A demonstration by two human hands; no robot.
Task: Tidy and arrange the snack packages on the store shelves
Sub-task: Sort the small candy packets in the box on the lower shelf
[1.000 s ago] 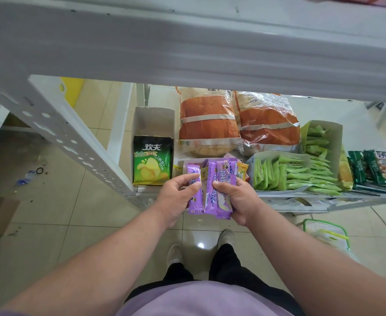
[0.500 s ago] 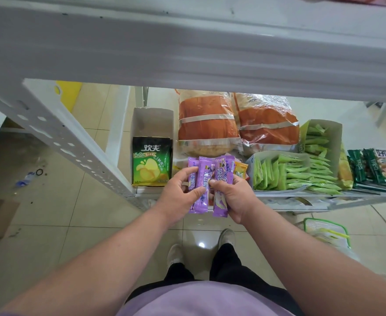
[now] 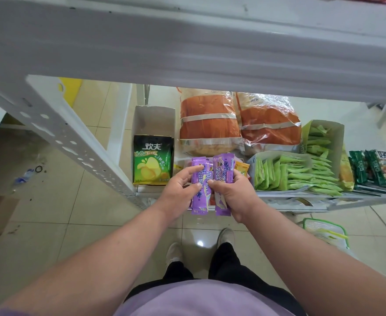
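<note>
Both hands hold a small bunch of long purple snack packets (image 3: pixel 210 179) at the front edge of the low white shelf (image 3: pixel 301 197). My left hand (image 3: pixel 180 188) pinches the left packets between thumb and fingers. My right hand (image 3: pixel 233 192) grips the right packets, thumb across their front. The packets stand upright, lower ends hanging past the shelf edge. An orange packet (image 3: pixel 241 168) peeks out behind them.
A green chip bag (image 3: pixel 152 161) stands in a white box (image 3: pixel 155 117) at the left. Two large orange bread bags (image 3: pixel 210 124) lie behind. Trays of green packets (image 3: pixel 290 174) and dark green packs (image 3: pixel 369 169) fill the right. An upper shelf (image 3: pixel 187 42) hangs overhead.
Both hands moved the purple packets forward and up toward the shelf; the packets have been drawn closer together and stand straighter.
</note>
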